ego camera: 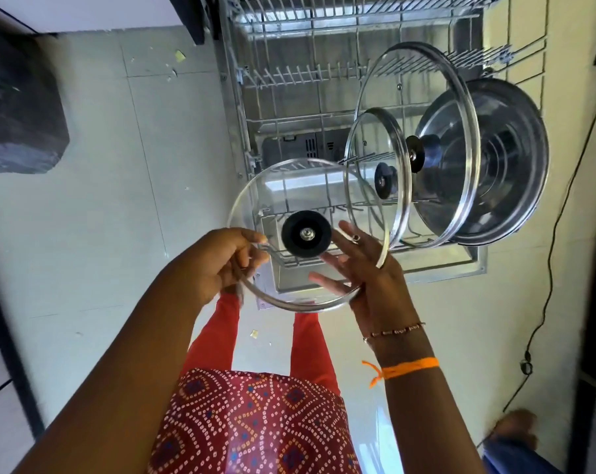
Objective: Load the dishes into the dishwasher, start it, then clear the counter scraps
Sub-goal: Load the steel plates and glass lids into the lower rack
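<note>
Both hands hold a glass lid (300, 200) with a black knob (306, 234) over the front edge of the pulled-out lower dishwasher rack (289, 124). The left hand (218, 265), at 9 o'clock of the knob, has its fingers curled round the lid's metal rim. The right hand (368, 268), at 3 o'clock of the knob, has its fingers spread almost straight, seen through the glass, while the rim rests at the base of its thumb.

In the rack, at 2 o'clock from the held lid, three more lids stand on edge in a row: a small glass lid (361, 145) nearest, a large glass lid (423, 83) behind it, and a steel lid (495, 172) farthest right. The upper rack (324, 15) sits at 12 o'clock. Small scraps (179, 55) lie on the floor at 10 o'clock, one more (254, 333) between the person's legs. A black cable (560, 213) runs down the right side.
</note>
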A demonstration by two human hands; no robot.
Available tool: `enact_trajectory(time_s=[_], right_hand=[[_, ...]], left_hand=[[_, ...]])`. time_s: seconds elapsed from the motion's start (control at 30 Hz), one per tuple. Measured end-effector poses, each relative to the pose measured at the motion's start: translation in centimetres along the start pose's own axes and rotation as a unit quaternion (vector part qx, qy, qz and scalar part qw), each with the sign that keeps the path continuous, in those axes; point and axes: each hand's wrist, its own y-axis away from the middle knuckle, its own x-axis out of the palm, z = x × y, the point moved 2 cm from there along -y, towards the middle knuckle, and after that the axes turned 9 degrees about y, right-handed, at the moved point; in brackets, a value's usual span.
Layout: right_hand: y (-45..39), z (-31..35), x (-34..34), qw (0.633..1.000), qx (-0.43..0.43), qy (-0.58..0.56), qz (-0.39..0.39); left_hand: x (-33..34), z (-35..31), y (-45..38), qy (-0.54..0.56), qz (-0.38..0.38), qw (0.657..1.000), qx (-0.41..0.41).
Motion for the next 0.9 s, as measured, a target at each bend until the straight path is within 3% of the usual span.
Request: enact_trajectory(time_s=[0.1, 0.2, 0.27, 0.37, 0.43, 0.63, 0.77, 0.9], right_hand=[[0.3, 0.7, -0.3, 0.994, -0.075, 0.044, -0.066], [-0.2, 2.3, -0.1, 0.963, -0.13, 0.16, -0.175], [-0.8, 3.4, 0.2, 0.899, -0.185, 0.309, -0.249], [-2.0, 4.7, 0.9, 0.755, -0.265, 0.511, -0.315], [-3.0, 4.9, 1.4, 0.703, -0.277, 0.57, -0.323], [-5.5, 4.7, 1.9, 0.682, -0.232, 0.612, -0.326], [-6.1, 4.9, 1.4, 0.69, -0.195, 0.611, -0.335], [-4.7, 3.6, 2.1, 0.666, -0.245, 0.634, -0.309]], left_hand=[[1.1, -0.2, -0.7, -0.059, -0.005, 0.998, 0.007], [2.1, -0.6, -1.2, -0.08, -0.024, 0.995, 0.049], [2.2, -0.9, -1.3, -0.092, -0.034, 0.991, 0.09], [1.8, -1.2, -1.1, -0.099, -0.011, 0.988, 0.116], [1.5, -1.2, -0.9, -0.108, 0.006, 0.986, 0.124], [0.5, -1.7, -0.9, -0.104, 0.006, 0.985, 0.137], [0.4, -1.6, -0.8, -0.099, 0.025, 0.986, 0.132], [0.5, -1.5, -0.7, -0.105, 0.04, 0.985, 0.132]])
